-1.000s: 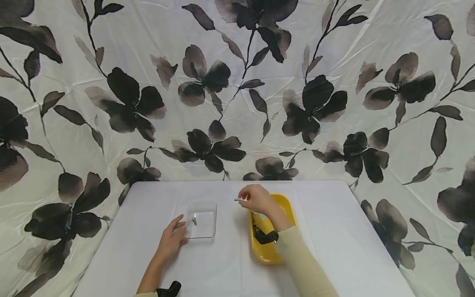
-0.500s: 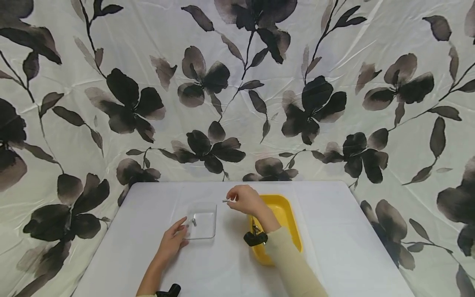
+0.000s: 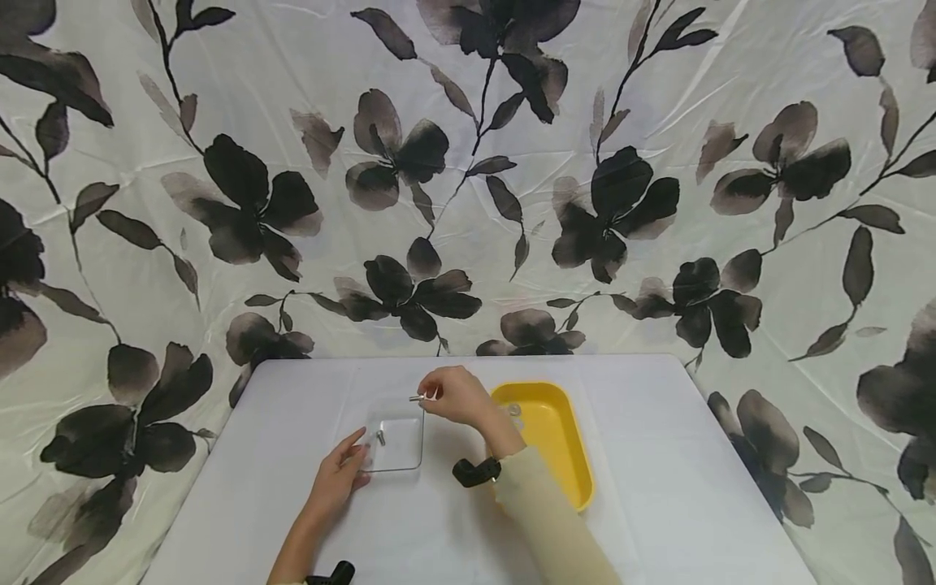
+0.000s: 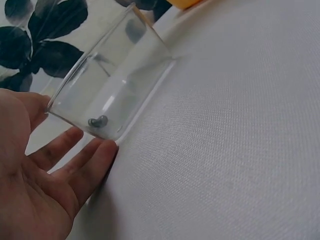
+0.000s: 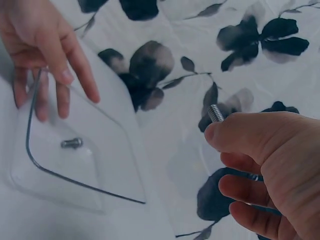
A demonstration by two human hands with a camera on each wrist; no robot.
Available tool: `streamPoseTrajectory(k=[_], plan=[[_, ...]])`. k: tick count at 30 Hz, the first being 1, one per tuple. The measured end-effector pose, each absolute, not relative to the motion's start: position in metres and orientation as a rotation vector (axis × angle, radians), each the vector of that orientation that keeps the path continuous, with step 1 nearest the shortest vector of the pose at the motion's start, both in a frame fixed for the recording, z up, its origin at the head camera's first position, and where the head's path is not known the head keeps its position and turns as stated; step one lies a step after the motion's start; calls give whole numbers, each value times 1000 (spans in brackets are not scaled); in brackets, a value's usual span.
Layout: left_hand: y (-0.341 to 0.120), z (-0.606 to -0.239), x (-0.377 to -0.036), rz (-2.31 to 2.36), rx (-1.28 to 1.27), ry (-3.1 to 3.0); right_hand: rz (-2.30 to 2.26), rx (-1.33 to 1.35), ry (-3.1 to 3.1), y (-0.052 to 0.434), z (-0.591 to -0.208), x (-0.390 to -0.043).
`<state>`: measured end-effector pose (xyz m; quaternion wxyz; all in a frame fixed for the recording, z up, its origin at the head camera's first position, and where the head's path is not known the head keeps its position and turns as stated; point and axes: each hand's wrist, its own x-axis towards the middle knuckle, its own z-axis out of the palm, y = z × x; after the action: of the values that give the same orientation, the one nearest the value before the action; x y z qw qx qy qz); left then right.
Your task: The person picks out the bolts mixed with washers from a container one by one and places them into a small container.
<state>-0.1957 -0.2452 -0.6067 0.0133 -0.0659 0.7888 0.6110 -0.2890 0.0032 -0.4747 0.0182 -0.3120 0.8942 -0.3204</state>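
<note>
A clear square container (image 3: 421, 447) stands on the white table. One small metal bolt (image 3: 381, 438) lies inside it, also visible in the right wrist view. At the container's left side, my left hand (image 3: 340, 470) rests its extended fingers against the wall. My right hand (image 3: 457, 396) is over the container's far right corner and pinches a bolt (image 5: 216, 113) between thumb and index finger. Its threaded end sticks out past the thumb. A sliver of shiny metal (image 5: 254, 176) shows among the lower fingers of that hand; I cannot tell what it is.
To the right is a yellow tray (image 3: 585, 479), partly covered by the right forearm. Small round pale pieces (image 3: 514, 411) lie near its far left corner. A floral cloth (image 3: 468, 203) hangs behind the table (image 3: 658, 455).
My right hand has moved left from above the yellow tray to the container's far right corner, carrying the bolt. The left hand has stayed at the container.
</note>
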Motion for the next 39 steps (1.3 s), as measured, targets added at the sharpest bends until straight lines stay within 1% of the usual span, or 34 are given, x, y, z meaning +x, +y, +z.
streamPoseTrajectory(k=[16,39], plan=[[-246,-609,-192,1894,-201,2483,-973,-1028,2732,-26,-482,-290],[-243,-610,-193,1898,-225,2477,-986,-1023,2698,-39,-501,-297]])
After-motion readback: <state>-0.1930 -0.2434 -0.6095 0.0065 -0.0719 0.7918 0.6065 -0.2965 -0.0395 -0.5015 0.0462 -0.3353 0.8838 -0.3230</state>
